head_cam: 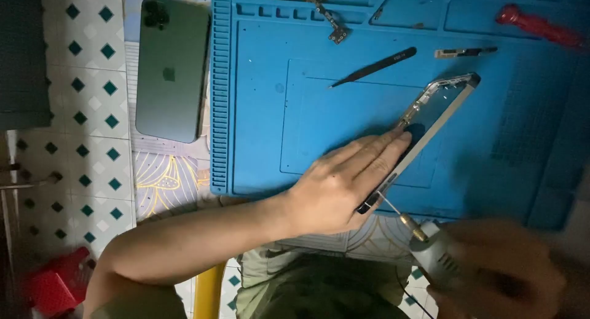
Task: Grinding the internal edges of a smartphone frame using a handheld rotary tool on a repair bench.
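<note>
My left hand (347,181) lies flat on a bare metal phone frame (445,101) that rests tilted on the blue work mat (264,128); the fingers press the frame's lower part down. Blurred at the bottom right, my right hand (498,270) grips a grey rotary tool (433,248). The tool's thin bit reaches up to the frame's lower end, just beside my left hand. Black tweezers (375,67) lie loose on the mat above the frame.
A dark green phone (171,70) lies face down left of the mat. A red-handled screwdriver (538,25), a small metal strip (464,51) and loose metal parts (329,18) lie along the mat's top. Patterned floor tiles and a red object (58,282) show at left.
</note>
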